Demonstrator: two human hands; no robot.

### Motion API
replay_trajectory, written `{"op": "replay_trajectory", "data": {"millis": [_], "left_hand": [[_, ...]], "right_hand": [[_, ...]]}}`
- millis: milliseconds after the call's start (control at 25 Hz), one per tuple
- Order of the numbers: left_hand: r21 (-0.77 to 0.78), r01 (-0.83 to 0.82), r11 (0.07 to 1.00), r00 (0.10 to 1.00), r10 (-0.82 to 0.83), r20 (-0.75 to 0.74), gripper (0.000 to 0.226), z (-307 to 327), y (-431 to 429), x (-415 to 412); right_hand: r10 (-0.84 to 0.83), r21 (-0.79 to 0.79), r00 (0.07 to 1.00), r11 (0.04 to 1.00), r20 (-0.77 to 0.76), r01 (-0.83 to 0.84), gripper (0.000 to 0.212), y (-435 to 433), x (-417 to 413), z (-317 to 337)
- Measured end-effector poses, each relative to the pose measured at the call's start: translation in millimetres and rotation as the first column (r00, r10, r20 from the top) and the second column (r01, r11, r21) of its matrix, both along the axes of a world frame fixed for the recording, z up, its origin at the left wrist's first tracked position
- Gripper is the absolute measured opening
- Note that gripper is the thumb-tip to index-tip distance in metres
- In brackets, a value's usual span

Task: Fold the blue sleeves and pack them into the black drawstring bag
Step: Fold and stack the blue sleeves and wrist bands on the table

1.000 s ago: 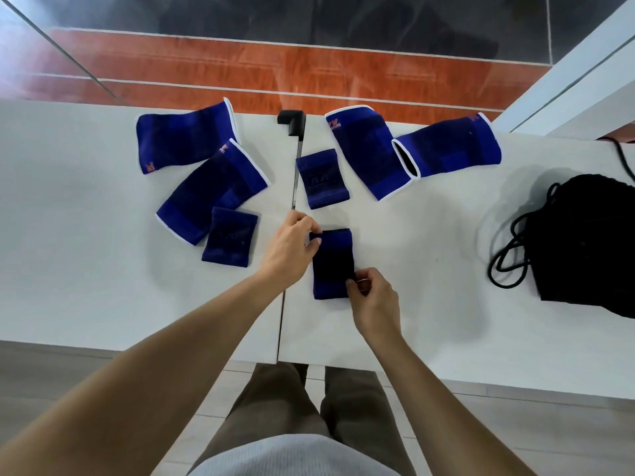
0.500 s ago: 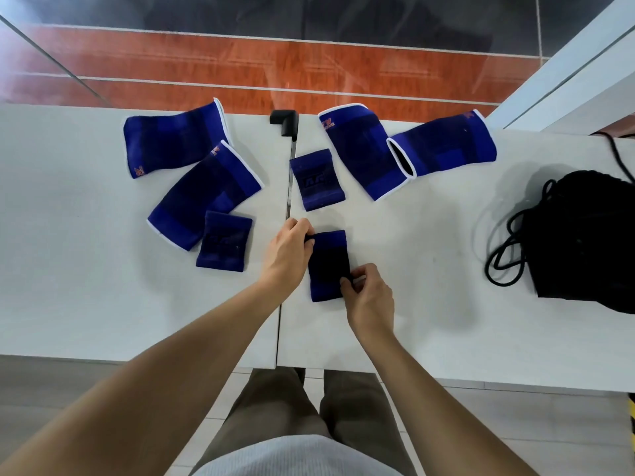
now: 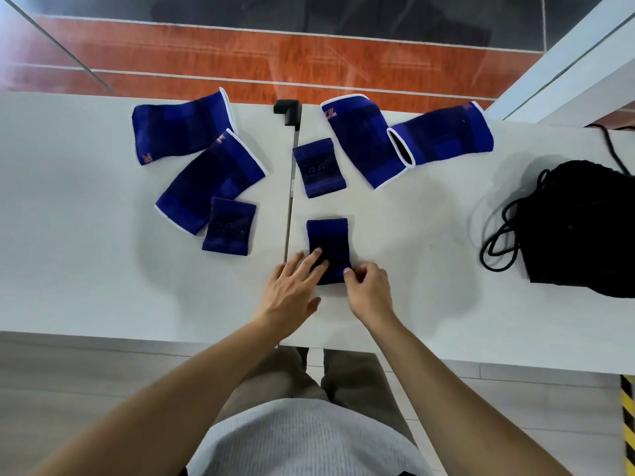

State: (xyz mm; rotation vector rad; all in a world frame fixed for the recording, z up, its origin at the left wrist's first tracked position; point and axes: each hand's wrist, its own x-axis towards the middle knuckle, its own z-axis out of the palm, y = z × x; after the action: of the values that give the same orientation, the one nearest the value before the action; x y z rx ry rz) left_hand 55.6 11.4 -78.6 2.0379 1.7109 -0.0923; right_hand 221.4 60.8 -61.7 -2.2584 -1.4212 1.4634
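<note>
Bag [image 3: 584, 231] is running off the right edge. Fingers [image 3: 318, 261] are covering the near end of the sleeve [image 3: 328, 240]. Worktop [image 3: 68, 235] is getting cut off left and right. Sleeve logos are too small to read.

Seven blue sleeves [image 3: 328, 247] are spread over two abutting white tables [image 3: 68, 252]; a black drawstring bag [image 3: 580, 231] is laid at right.

Orange logos mark three long blue sleeves [image 3: 182, 128], dark emblems two small wristbands [image 3: 319, 167], but no lettering is legible.
</note>
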Motion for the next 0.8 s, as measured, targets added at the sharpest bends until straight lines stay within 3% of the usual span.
{"op": "replay_trajectory", "data": {"millis": [160,280,360,440,520,560,640,800], "left_hand": [[0.068,-0.011,0.998,1.000,0.011,0.002,0.065,2.1,8.8,3.4],[0.195,-0.056,0.979,0.996,0.041,0.082,0.045,3.9,13.8,6.0],[0.208,-0.104,0.973,0.986,0.073,0.150,0.038,7.8,19.8,6.4],[0.181,-0.125,0.975,0.979,0.091,0.184,0.037,10.4,25.1,3.9],[0.156,-0.124,0.980,0.977,0.093,0.194,0.035,11.8,29.9,0.1],[0.135,-0.120,0.984,0.975,0.091,0.202,0.034,13.0,32.9,-1.5],[0.083,-0.136,0.987,0.965,0.113,0.238,0.034,17.4,39.5,-2.7],[-0.055,-0.264,0.963,0.913,0.268,0.306,0.039,22.3,54.2,-1.7]], "right_hand": [[-0.184,-0.021,0.962,0.983,-0.202,0.183,0.020,10.3,0.0,7.3],[-0.270,-0.039,0.916,0.962,-0.296,0.270,0.016,13.6,2.0,12.8],[-0.165,0.104,0.954,0.975,-0.249,0.196,0.014,13.2,9.4,15.3],[0.139,0.370,0.988,0.923,-0.063,-0.107,0.027,15.0,24.5,11.6],[0.439,0.433,0.892,0.787,0.106,-0.439,0.041,21.1,35.3,3.3],[0.521,0.407,0.844,0.748,0.131,-0.525,0.040,24.6,37.2,0.2],[0.533,0.369,0.841,0.766,0.094,-0.526,0.028,31.3,36.7,-6.2],[0.347,0.300,0.930,0.906,-0.121,-0.299,0.023,39.2,29.2,-6.9]]}}
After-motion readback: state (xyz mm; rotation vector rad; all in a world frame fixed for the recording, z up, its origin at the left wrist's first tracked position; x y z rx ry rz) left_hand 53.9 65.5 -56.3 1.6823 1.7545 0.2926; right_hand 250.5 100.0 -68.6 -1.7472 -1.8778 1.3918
